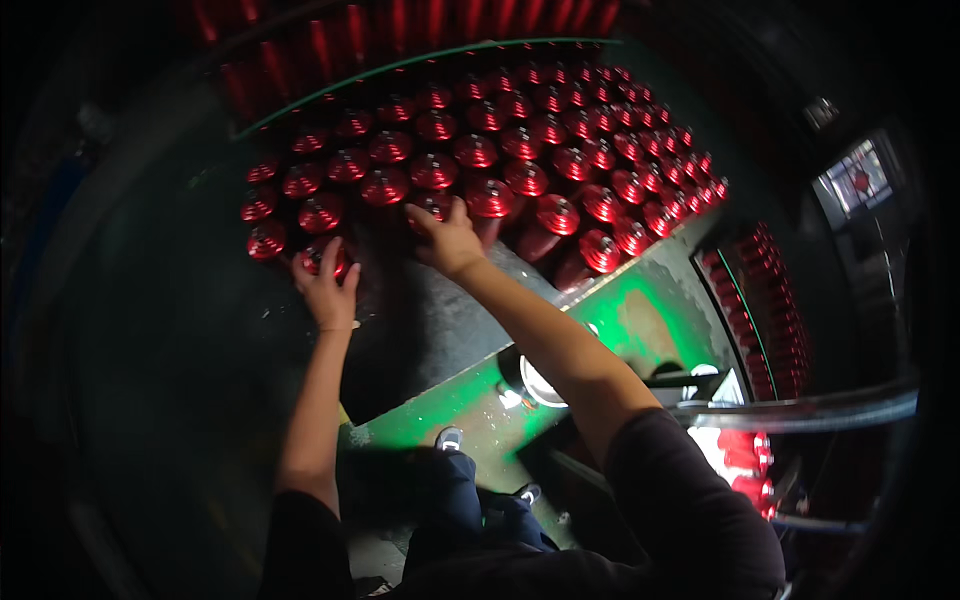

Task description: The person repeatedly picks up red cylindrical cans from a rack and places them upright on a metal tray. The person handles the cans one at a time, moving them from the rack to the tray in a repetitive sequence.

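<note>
Rows of shiny red metal bottle-shaped pieces [437,125] with ringed, domed tops stand close together on a dark grey tabletop [455,330]. My left hand [328,292] has its thumb and fingers curled round the top of one red piece [318,258] at the near left of the group. Farther right, my right hand [450,240] grips the top of another red piece [432,203] in the near row. Both pieces look upright, though my fingers partly cover them. Their lower bodies are mostly lost in shadow.
Behind the group runs a thin green strip [430,58], with more red pieces [350,35] beyond it. More stand at the right [765,300]. A bright round lamp [540,380] and a metal rail [810,412] lie near my right arm. The floor [480,400] is lit green.
</note>
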A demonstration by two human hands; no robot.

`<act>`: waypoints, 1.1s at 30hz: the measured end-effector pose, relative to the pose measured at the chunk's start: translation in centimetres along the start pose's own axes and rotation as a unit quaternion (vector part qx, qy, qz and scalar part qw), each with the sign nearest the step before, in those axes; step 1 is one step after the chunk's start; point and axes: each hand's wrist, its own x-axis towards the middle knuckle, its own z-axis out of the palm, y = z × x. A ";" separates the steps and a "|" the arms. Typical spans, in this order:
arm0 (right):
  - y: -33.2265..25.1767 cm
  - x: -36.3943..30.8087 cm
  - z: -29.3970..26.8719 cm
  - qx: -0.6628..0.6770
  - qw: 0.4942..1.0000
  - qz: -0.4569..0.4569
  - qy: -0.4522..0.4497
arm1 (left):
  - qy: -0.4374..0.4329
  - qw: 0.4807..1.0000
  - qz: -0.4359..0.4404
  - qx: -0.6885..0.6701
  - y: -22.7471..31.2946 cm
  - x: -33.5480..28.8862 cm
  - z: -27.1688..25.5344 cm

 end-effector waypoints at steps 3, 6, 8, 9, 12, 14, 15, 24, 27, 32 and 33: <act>0.8 0.6 0.4 0.010 0.999 -0.009 0.040 | -0.006 0.999 0.014 -0.035 2.3 0.1 -3.2; 0.8 2.4 3.8 -0.009 0.992 -0.037 0.118 | -0.007 0.998 0.052 -0.025 0.9 -0.3 -4.2; 2.4 1.1 5.3 0.019 0.982 -0.090 0.163 | -0.050 0.997 0.017 -0.062 2.4 -1.0 -5.7; 3.3 -0.3 4.9 0.045 0.986 -0.107 0.123 | -0.073 0.994 0.038 -0.077 2.4 -1.3 -6.5; 3.8 -8.0 0.9 0.191 0.967 -0.096 0.137 | -0.134 0.986 -0.006 -0.100 5.9 -3.0 -11.0; 6.0 -13.7 -3.0 0.288 0.942 -0.095 0.144 | -0.201 0.962 -0.054 -0.175 8.0 -3.8 -13.1; 6.9 -17.2 -5.1 0.317 0.932 -0.082 0.157 | -0.232 0.948 -0.019 -0.216 7.4 -4.8 -13.6; 19.6 -40.1 -13.7 0.782 0.553 0.212 0.195 | -0.564 0.473 -0.380 -0.561 23.1 -8.2 -6.3; 20.5 -42.3 -13.4 0.922 0.337 0.079 0.172 | -0.659 0.015 -0.431 -0.617 28.2 -11.1 0.7; 20.2 -40.0 -12.9 0.954 0.186 0.076 0.222 | -0.617 -0.143 -0.590 -0.500 34.5 -13.9 5.4; 20.6 -39.7 -12.8 0.950 0.197 0.094 0.223 | -0.607 -0.148 -0.615 -0.481 34.6 -14.2 6.8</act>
